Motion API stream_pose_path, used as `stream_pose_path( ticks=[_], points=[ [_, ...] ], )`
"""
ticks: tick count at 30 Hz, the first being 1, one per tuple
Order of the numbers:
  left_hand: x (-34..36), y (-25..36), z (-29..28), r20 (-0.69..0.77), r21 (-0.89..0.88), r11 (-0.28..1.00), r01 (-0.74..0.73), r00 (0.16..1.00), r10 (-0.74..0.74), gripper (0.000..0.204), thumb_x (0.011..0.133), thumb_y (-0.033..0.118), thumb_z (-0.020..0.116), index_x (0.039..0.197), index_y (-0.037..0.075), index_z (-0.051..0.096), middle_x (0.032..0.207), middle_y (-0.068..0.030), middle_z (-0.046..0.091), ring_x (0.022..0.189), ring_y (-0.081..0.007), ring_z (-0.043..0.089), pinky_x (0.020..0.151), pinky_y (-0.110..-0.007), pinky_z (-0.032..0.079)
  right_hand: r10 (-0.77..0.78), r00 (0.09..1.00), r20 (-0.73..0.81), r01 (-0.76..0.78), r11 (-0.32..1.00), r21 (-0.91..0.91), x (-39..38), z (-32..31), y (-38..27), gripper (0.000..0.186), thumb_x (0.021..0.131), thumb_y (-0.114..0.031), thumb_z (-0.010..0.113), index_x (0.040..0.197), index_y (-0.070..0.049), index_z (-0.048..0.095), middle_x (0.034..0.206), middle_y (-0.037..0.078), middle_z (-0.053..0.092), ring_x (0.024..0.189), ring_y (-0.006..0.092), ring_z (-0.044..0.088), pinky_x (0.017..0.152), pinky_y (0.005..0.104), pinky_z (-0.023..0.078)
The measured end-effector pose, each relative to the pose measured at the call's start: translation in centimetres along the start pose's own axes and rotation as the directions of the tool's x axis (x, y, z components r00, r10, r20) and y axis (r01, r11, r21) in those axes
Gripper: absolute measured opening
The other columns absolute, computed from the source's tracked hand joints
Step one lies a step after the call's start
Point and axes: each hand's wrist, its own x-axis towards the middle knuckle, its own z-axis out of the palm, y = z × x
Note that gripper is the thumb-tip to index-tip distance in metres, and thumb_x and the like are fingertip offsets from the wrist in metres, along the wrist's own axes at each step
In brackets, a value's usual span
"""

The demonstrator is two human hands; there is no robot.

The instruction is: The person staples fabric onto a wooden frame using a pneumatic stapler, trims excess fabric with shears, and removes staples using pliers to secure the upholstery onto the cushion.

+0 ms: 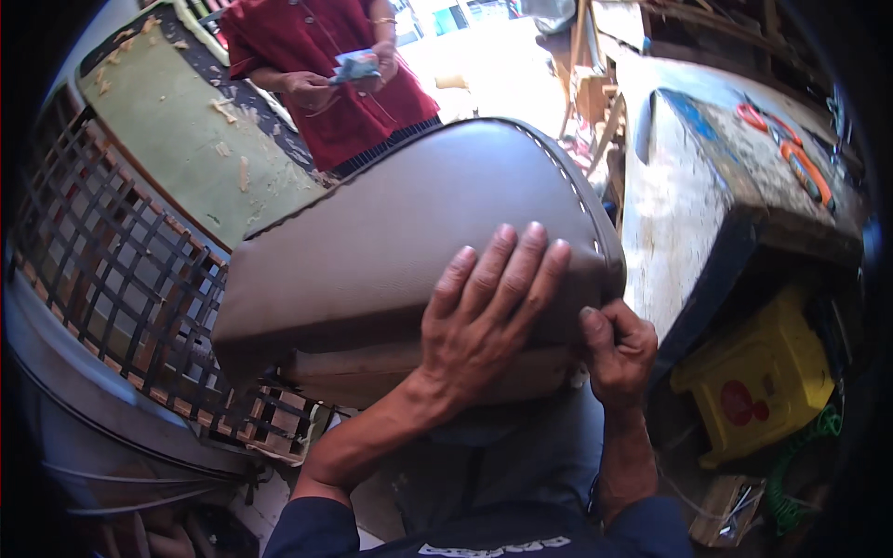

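A brown leather-like upholstered seat cushion (372,223) lies across my lap, its rim along the right side marked by a line of pale stitches or staples. My left hand (488,316) rests flat on its top near the right end, fingers stretched out. At the cushion's near right corner is my right hand (620,353), fingers curled and thumb pressed against them. What sits between those fingers is hidden. Below the brown cover, a paler underside (363,367) shows along the near edge.
On the left stand a frame of woven black straps (121,279) and a green panel (177,139) strewn with foam scraps. A person in a red shirt (316,65) holds a small packet ahead. Orange-handled pliers (807,175) lie on the worn bench (707,139), above a yellow plastic stool (763,381).
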Motion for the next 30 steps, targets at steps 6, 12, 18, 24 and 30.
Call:
stream_pose_path(
  ticks=[6,12,18,24,30],
  points=[
    [-1.1,-0.4,0.1,0.049,0.022,0.999,-0.032,0.998,0.031,0.047,0.098,0.027,0.059,0.145,0.028,0.063,0.148,0.0023,0.061,0.135,-0.0208,0.058,0.118,-0.042,0.034,-0.071,0.996,-0.062,0.067,0.995,-0.074,-0.2,1.0,-0.1,0.023,0.094,-0.011,0.078,0.076,-0.001,0.067,0.059,0.004,0.061,0.054,0.0064,0.054,0.05,0.0291,0.041],
    [-1.3,-0.3,0.9,-0.051,0.008,0.987,-0.163,0.985,0.163,0.03,0.097,0.027,0.067,0.126,0.031,0.075,0.146,-0.0026,0.064,0.135,-0.0291,0.058,0.115,-0.046,0.036,-0.287,0.948,-0.136,0.22,0.902,-0.373,-0.3,1.0,0.2,0.026,0.094,-0.016,0.08,0.077,-0.003,0.064,0.06,0.012,0.061,0.051,0.0228,0.063,0.048,0.0356,0.045],
    [-2.4,-1.5,1.7,-0.124,-0.029,0.976,-0.214,0.97,0.209,0.034,0.102,0.034,0.058,0.132,0.031,0.073,0.151,0.0014,0.06,0.132,-0.0288,0.062,0.112,-0.045,0.041,-0.325,0.935,-0.145,0.225,0.854,-0.469,-0.4,1.8,0.1,0.026,0.093,-0.011,0.079,0.076,-0.004,0.061,0.06,0.012,0.059,0.049,0.0244,0.061,0.048,0.0365,0.044],
    [-2.4,-2.8,1.4,-0.16,0.096,0.931,-0.352,0.918,0.364,0.049,0.105,0.027,0.049,0.154,0.025,0.053,0.155,-0.0062,0.056,0.136,-0.0266,0.059,0.119,-0.049,0.036,-0.28,0.939,-0.199,0.192,0.908,-0.374,-1.1,1.3,0.7,0.024,0.097,-0.012,0.073,0.078,-0.001,0.064,0.059,0.008,0.058,0.052,0.0139,0.053,0.05,0.0335,0.042],
    [-3.8,-0.8,1.5,-0.099,0.09,0.979,-0.181,0.977,0.189,0.047,0.101,0.03,0.055,0.149,0.033,0.059,0.154,-0.0012,0.056,0.138,-0.0207,0.055,0.123,-0.046,0.027,-0.322,0.933,-0.159,0.201,0.834,-0.514,-1.4,1.5,0.6,0.028,0.096,-0.014,0.075,0.076,-0.002,0.059,0.059,0.012,0.058,0.05,0.0227,0.056,0.05,0.0387,0.042]
  ],
)
